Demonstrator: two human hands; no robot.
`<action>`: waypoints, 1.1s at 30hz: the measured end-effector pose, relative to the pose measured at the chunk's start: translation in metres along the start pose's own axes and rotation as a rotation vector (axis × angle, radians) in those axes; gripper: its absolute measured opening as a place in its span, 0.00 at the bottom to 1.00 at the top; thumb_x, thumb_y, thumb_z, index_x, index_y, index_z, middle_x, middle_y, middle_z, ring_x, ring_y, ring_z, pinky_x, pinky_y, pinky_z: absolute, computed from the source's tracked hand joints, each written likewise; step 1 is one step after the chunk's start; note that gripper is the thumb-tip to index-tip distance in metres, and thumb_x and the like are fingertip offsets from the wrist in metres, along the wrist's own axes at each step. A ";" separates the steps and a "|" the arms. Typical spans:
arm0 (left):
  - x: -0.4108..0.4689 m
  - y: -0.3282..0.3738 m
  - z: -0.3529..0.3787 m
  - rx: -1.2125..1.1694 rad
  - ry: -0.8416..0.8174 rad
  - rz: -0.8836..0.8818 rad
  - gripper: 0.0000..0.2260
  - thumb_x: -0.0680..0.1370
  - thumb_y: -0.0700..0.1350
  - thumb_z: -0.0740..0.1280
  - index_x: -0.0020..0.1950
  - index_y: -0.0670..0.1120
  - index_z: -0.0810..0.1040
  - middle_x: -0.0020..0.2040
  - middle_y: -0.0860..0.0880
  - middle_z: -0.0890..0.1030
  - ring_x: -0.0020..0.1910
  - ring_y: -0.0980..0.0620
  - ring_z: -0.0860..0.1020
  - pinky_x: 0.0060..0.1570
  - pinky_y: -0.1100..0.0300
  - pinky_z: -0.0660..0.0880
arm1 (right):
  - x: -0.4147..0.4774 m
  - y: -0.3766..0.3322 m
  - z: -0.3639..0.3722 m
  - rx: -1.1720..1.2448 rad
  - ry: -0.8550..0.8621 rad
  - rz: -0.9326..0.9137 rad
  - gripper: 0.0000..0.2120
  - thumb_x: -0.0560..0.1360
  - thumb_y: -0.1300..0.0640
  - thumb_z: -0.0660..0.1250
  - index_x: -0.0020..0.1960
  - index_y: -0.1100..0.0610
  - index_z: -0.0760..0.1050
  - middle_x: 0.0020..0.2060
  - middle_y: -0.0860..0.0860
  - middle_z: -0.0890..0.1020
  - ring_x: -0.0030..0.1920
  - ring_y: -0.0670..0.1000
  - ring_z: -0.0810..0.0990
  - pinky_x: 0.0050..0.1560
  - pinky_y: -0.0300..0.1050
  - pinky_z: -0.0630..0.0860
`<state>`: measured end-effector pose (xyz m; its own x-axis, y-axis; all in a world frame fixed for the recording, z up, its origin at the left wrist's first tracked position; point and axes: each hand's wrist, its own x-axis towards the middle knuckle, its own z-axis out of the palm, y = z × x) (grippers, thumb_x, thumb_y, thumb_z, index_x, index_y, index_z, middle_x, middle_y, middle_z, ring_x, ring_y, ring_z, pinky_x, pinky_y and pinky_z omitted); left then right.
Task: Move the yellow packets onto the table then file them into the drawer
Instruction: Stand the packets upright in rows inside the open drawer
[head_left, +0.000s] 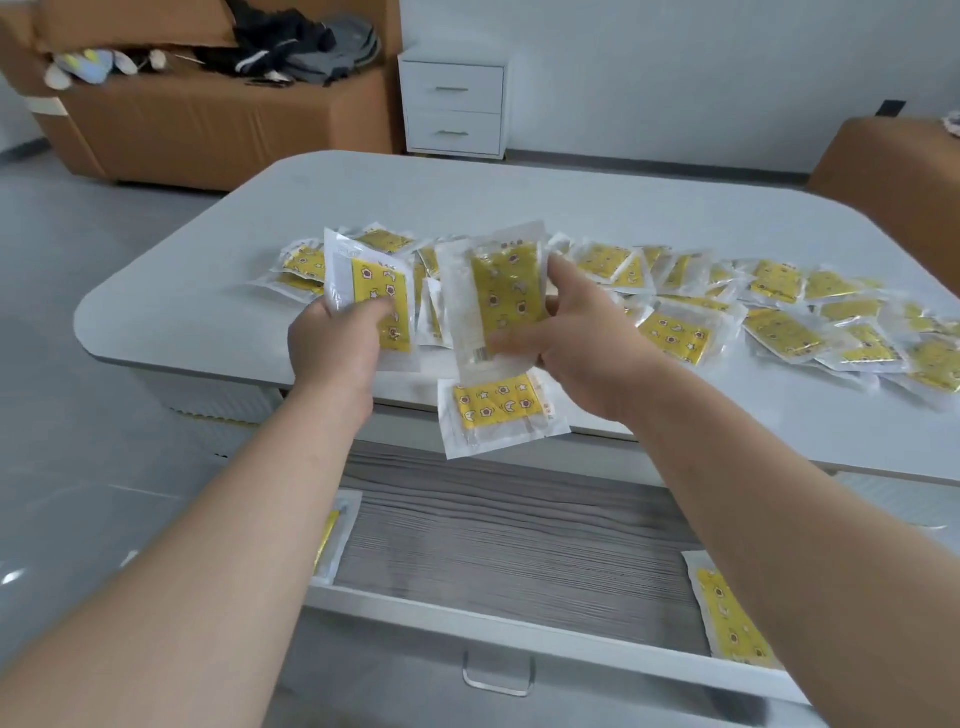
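Each hand's grip is closed on a yellow packet held upright above the desk (208, 270) edge, left hand (332, 348) and right hand (587, 338), long axes vertical, with the open drawer (509, 540) directly below at lower centre.

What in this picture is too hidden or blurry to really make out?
All in the head view:
- Packet at the drawer's left end: mostly hidden by the left forearm.
- Packet at the right end: partly covered by the right forearm.
- Print on the packet in the right hand: blurred.
- Packets at the table's right side: cut off by the frame edge.
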<state>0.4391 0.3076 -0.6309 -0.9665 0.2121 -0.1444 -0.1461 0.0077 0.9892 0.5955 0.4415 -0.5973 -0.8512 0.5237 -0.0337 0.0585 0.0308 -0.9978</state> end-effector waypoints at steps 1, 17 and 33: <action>-0.001 0.003 -0.004 -0.026 -0.003 -0.025 0.06 0.69 0.45 0.76 0.43 0.49 0.82 0.43 0.51 0.84 0.42 0.48 0.80 0.45 0.55 0.77 | -0.003 -0.002 0.006 -0.063 -0.055 -0.005 0.30 0.68 0.73 0.75 0.63 0.51 0.75 0.50 0.58 0.86 0.50 0.59 0.86 0.56 0.61 0.82; 0.019 -0.004 -0.098 0.181 0.146 0.025 0.09 0.69 0.38 0.77 0.41 0.50 0.82 0.40 0.55 0.84 0.37 0.57 0.83 0.33 0.64 0.77 | -0.008 0.098 0.134 -0.843 -0.365 0.132 0.13 0.75 0.63 0.65 0.59 0.55 0.76 0.45 0.51 0.80 0.37 0.51 0.77 0.28 0.40 0.69; 0.013 -0.030 -0.100 0.452 -0.136 -0.270 0.10 0.71 0.37 0.77 0.50 0.46 0.83 0.50 0.48 0.86 0.51 0.49 0.83 0.58 0.52 0.78 | 0.029 0.183 0.134 -0.241 -0.055 0.617 0.13 0.77 0.69 0.65 0.58 0.57 0.76 0.48 0.58 0.83 0.47 0.56 0.85 0.50 0.50 0.84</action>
<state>0.4102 0.2126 -0.6645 -0.8667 0.2690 -0.4200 -0.2511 0.4921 0.8335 0.5119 0.3483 -0.7889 -0.6492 0.4628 -0.6036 0.6531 -0.0676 -0.7543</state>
